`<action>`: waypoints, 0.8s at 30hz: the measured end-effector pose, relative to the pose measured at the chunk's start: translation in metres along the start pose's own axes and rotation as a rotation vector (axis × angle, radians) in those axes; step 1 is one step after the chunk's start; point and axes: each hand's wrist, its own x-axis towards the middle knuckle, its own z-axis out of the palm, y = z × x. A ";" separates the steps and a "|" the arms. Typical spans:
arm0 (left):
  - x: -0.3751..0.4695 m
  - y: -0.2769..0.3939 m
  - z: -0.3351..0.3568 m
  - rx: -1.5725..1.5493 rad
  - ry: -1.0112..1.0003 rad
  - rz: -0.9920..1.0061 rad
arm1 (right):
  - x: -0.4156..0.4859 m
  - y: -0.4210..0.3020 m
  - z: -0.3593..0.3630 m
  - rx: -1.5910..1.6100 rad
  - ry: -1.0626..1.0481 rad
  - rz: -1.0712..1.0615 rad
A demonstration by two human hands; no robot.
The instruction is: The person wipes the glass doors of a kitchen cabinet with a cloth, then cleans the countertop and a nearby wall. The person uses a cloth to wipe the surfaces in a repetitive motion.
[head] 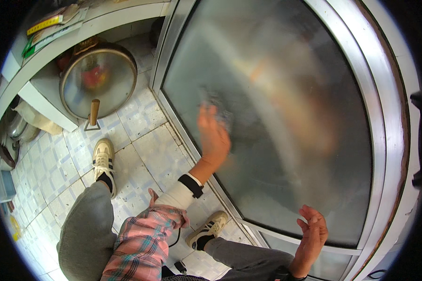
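My left hand (213, 135) lies with its fingers stretched over the frosted glass panel (253, 147) of an aluminium-framed door. A grey crinkled wad (225, 117) shows beside and beyond the fingers, pressed to the glass; blur hides whether it is cloth or a scrubbing pad. Around that wrist is a black band (191, 185), over a white cuff and a pink plaid sleeve. Near the panel's lower right corner, my right hand (311, 228) is raised with half-curled fingers apart and nothing in them. Whether it touches the glass I cannot tell.
A large pan lid with a wooden handle (94, 110) leans under the counter (98, 21) at the left. Packets (52, 31) lie on that counter. The aluminium frame (369, 105) borders the glass. My shoes (103, 158) stand on the tiled floor (140, 168).
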 end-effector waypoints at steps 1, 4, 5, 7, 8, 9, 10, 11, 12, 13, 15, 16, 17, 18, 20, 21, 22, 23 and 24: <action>-0.005 -0.025 -0.003 0.009 0.004 -0.176 | -0.001 0.001 -0.007 0.016 0.040 -0.004; -0.028 -0.044 -0.008 0.047 -0.092 -0.596 | -0.002 0.005 -0.027 0.074 0.125 -0.059; -0.036 -0.035 -0.010 0.046 -0.152 -0.778 | -0.003 0.008 -0.031 0.083 0.187 -0.079; -0.072 0.015 -0.003 0.103 -0.156 -0.455 | -0.003 0.014 -0.038 0.064 0.191 -0.109; -0.091 0.043 -0.002 0.015 -0.138 -0.196 | -0.003 0.016 -0.040 0.071 0.191 -0.117; -0.103 0.064 -0.001 -0.068 -0.149 0.054 | -0.002 0.019 -0.042 0.066 0.191 -0.117; -0.105 0.071 0.002 -0.142 -0.195 0.017 | -0.002 0.021 -0.043 0.080 0.182 -0.126; -0.107 0.076 0.006 -0.211 -0.221 0.040 | -0.001 0.022 -0.044 0.081 0.174 -0.125; -0.101 0.068 0.007 -0.201 -0.295 0.097 | 0.000 0.024 -0.045 0.076 0.170 -0.131; -0.092 0.058 0.009 -0.140 -0.201 0.179 | 0.000 0.025 -0.047 0.080 0.147 -0.132; -0.057 0.007 0.002 0.019 -0.147 0.236 | 0.001 0.029 -0.050 0.083 0.116 -0.140; -0.035 -0.023 -0.002 0.039 -0.139 0.176 | 0.002 0.030 -0.052 0.073 0.102 -0.141; -0.013 -0.051 -0.007 0.173 -0.088 0.108 | 0.003 0.032 -0.053 0.065 0.090 -0.140; 0.013 -0.080 -0.010 0.166 -0.085 -0.052 | 0.004 0.034 -0.054 0.032 0.082 -0.137; 0.056 -0.130 -0.022 0.154 -0.161 -0.277 | 0.006 0.038 -0.056 0.049 0.049 -0.123; 0.064 -0.147 -0.024 -0.001 -0.147 -0.371 | 0.007 0.040 -0.056 0.035 0.039 -0.124; 0.071 -0.160 -0.026 -0.003 -0.177 -0.411 | 0.009 0.042 -0.056 0.044 0.034 -0.120; 0.066 -0.163 -0.027 0.014 -0.181 -0.378 | 0.011 0.043 -0.055 0.043 0.031 -0.113; 0.050 -0.159 -0.026 0.084 -0.233 -0.364 | 0.013 0.043 -0.055 0.032 0.028 -0.102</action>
